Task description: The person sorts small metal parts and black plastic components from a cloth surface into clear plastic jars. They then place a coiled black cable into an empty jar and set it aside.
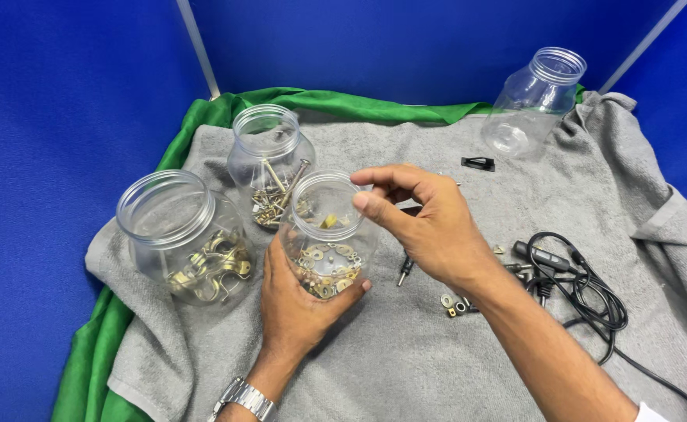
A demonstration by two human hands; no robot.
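- Left hand (296, 301): cupped under and around a clear plastic jar (328, 234), tilted, holding small brass washers and lugs.
- Right hand (425, 223): above the jar's open mouth, fingertips pinched together; whether they hold anything cannot be told.
- Screw jar (269, 160): just behind, clear, with long screws and bolts.
- Bracket jar (183, 234): at left, clear, with brass clips.
- Empty jar (535, 101): far right, tilted on the towel.
- Grey towel (437, 352): over green cloth (85, 367).
- Black cable (586, 285): coiled at right.
- Loose lugs (453, 303): beside the right wrist.
- Black clip (478, 163): near the empty jar.
- Metal wristwatch (243, 398): on the left wrist.
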